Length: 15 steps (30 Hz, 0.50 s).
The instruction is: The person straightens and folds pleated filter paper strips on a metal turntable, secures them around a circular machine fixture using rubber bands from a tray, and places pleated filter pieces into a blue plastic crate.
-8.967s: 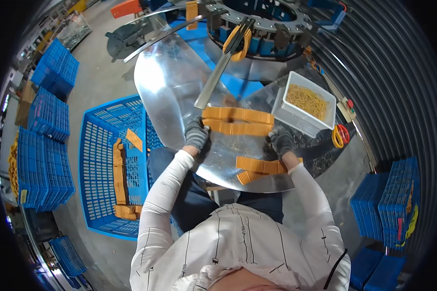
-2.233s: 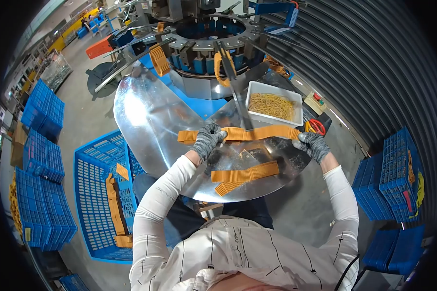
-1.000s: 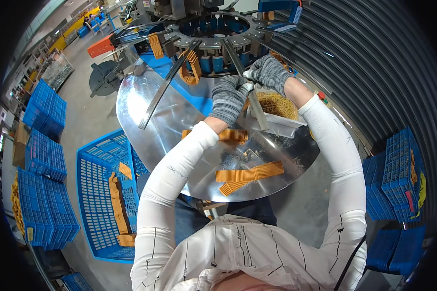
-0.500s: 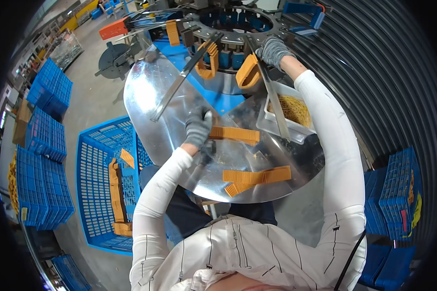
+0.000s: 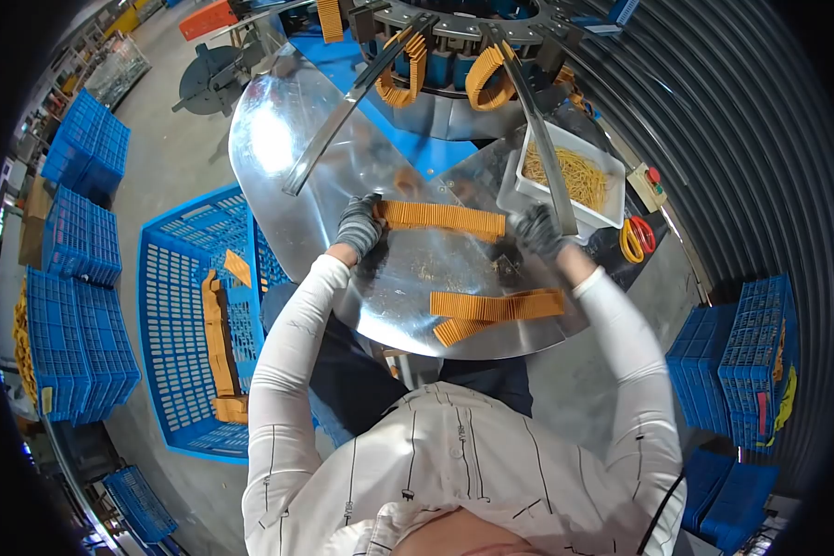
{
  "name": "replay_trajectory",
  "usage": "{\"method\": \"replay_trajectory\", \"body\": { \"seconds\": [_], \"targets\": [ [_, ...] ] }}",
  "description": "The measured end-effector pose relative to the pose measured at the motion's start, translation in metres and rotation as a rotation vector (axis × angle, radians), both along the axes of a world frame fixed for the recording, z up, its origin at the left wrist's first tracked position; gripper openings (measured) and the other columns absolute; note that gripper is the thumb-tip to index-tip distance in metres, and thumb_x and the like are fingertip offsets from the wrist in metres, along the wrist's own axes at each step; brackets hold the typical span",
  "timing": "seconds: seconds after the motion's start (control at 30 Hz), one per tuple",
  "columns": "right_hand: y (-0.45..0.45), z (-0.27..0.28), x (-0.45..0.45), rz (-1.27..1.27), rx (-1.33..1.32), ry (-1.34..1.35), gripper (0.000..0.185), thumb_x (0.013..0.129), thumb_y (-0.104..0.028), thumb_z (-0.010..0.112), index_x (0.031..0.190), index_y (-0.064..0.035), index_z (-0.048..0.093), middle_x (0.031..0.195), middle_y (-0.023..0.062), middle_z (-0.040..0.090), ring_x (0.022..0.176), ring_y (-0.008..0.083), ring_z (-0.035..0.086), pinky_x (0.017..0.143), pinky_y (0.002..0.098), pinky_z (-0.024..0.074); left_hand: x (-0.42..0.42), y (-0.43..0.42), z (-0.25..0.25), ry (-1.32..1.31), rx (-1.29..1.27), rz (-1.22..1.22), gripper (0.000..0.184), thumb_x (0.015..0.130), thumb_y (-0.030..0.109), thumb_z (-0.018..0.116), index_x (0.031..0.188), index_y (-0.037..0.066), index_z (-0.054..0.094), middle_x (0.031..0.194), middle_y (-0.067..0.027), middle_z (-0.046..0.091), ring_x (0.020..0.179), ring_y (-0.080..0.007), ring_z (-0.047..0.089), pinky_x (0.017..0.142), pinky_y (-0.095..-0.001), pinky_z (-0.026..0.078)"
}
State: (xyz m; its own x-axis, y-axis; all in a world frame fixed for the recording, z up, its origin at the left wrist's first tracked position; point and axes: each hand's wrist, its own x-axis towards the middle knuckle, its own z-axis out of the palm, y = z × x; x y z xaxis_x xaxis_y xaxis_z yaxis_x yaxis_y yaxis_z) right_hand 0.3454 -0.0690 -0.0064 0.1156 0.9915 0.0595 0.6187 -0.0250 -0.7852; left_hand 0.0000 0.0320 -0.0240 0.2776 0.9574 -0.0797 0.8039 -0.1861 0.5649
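An orange pleated strip (image 5: 442, 218) stretches between my hands above the shiny metal table. My left hand (image 5: 359, 227), in a grey striped glove, is closed on its left end. At the right end, my gloved right hand (image 5: 537, 232) has its fingers curled against the strip; they are slightly blurred. Nearer my body, more orange pleated strips (image 5: 500, 305) lie crossed on the metal table (image 5: 283, 218). Beyond my hands, one orange loop (image 5: 489, 79) hangs by the right metal bar (image 5: 542, 139) and another loop (image 5: 403, 79) by the left metal bar (image 5: 338, 130).
A ring-shaped machine (image 5: 454, 28) stands at the far side. Yellow rubber bands fill a white bin (image 5: 612, 208) on the right, near a red button box (image 5: 651, 181). A blue crate (image 5: 171, 343) with orange strips sits at left. Stacked blue crates (image 5: 755, 371) stand at right.
My right hand has come down from the machine to the right end of the strip. My left hand has shifted slightly left and up with the strip's other end.
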Motion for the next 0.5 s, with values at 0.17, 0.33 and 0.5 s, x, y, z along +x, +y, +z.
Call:
{"method": "replay_trajectory", "body": {
  "seconds": [0.17, 0.33, 0.5],
  "targets": [
    [-0.003, -0.031, -0.052, -0.258, -0.016, -0.28, 0.034, 0.076, -0.027, 0.068, 0.063, 0.0007, 0.053, 0.055, 0.0172, 0.048, 0.051, 0.0287, 0.049, 0.057, 0.0406, 0.0415, 0.004, -0.003, 0.017, -0.012, -0.036, -0.017, 0.049, 0.067, 0.006, 0.072, 0.112, 0.008, 0.052, 0.094, -0.0172, 0.061, 0.091, -0.0326, 0.06, 0.078, -0.0374, 0.05],
    [-0.007, -0.008, -0.059, -0.336, -0.311, 0.436, 0.016, 0.078, -0.001, 0.064, 0.091, -0.0014, 0.054, 0.074, 0.0037, 0.057, 0.055, 0.0115, 0.054, 0.044, 0.0236, 0.0499, -0.004, -0.008, 0.011, -0.155, -0.12, 0.136, 0.043, 0.066, 0.0, 0.069, 0.106, 0.007, 0.053, 0.088, -0.0112, 0.061, 0.079, -0.0212, 0.061, 0.071, -0.0348, 0.051],
    [-0.026, 0.0, -0.037, -0.297, -0.287, 0.946, 0.007, 0.079, -0.001, 0.063, 0.081, -0.0029, 0.056, 0.073, 0.004, 0.057, 0.053, 0.0129, 0.056, 0.045, 0.026, 0.0527, -0.018, -0.007, 0.01, -0.443, -0.111, 0.141, 0.042, 0.068, -0.004, 0.066, 0.105, 0.008, 0.053, 0.085, -0.0078, 0.06, 0.075, -0.0157, 0.058, 0.067, -0.0293, 0.05]
  ]
}}
